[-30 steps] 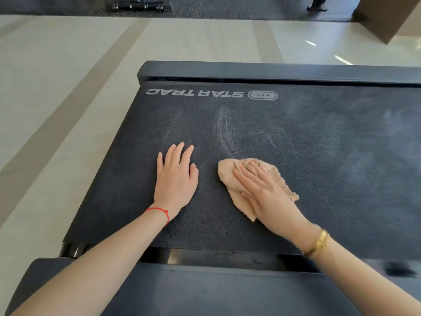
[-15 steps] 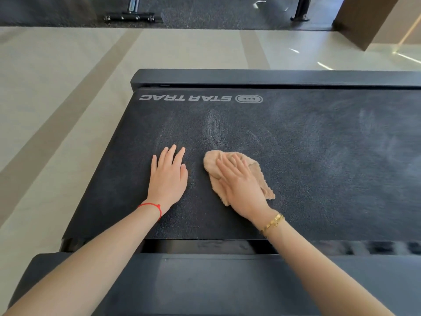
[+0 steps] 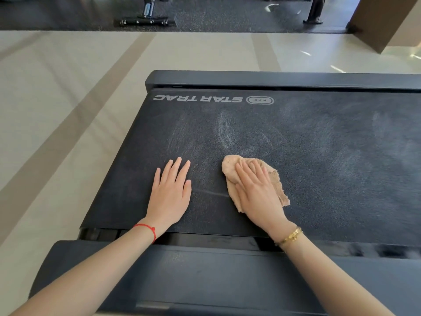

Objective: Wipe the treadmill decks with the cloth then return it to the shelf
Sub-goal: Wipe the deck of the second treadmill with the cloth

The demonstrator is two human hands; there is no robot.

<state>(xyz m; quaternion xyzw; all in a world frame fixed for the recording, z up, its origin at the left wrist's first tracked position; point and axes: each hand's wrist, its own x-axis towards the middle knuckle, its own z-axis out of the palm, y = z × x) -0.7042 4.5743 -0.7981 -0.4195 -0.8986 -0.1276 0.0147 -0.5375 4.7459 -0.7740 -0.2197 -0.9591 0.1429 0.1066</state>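
The right hand (image 3: 257,195) presses flat, straight fingers on the tan cloth (image 3: 276,179) bunched on the treadmill belt (image 3: 330,156); the left hand (image 3: 169,195) rests open beside it, holding nothing. Pale smears suggest wiping is midway. No shelf is in view, so the return remains.

The right grip (image 3: 257,192) covers the middle of the cloth (image 3: 230,171), so only its edges show. Right of that grip, the treadmill deck (image 3: 330,160) is cut off by the picture's edge.
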